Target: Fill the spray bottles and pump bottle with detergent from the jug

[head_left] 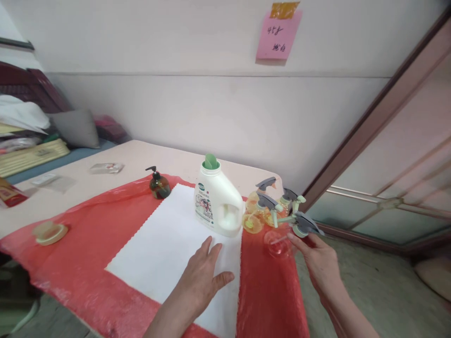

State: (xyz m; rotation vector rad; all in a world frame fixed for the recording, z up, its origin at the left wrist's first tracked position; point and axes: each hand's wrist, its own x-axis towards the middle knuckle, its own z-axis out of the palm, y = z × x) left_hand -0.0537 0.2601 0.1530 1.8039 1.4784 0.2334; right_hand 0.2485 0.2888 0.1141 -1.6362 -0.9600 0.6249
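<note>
My left hand point(203, 272) hovers over or rests on a white sheet point(155, 244), fingers spread and holding nothing. Just beyond its fingertips stands a white detergent jug point(214, 202) with a handle, its uncapped mouth showing a green spout. On the right, my right hand point(317, 256) has its fingers closed about the neck of a clear spray bottle point(277, 245) with a grey trigger head. The bottle leans, and whether its base touches the red cover is unclear. Close behind it stand several spray bottles point(252, 222) with yellowish contents.
A brown pump bottle point(159, 184) stands left of the jug, and a pale round cap-like piece point(50, 233) lies at far left. Red plastic point(91, 249) covers the table's near part. Clear packets point(105, 168) lie farther back. A wall point(169, 108) bounds the table behind.
</note>
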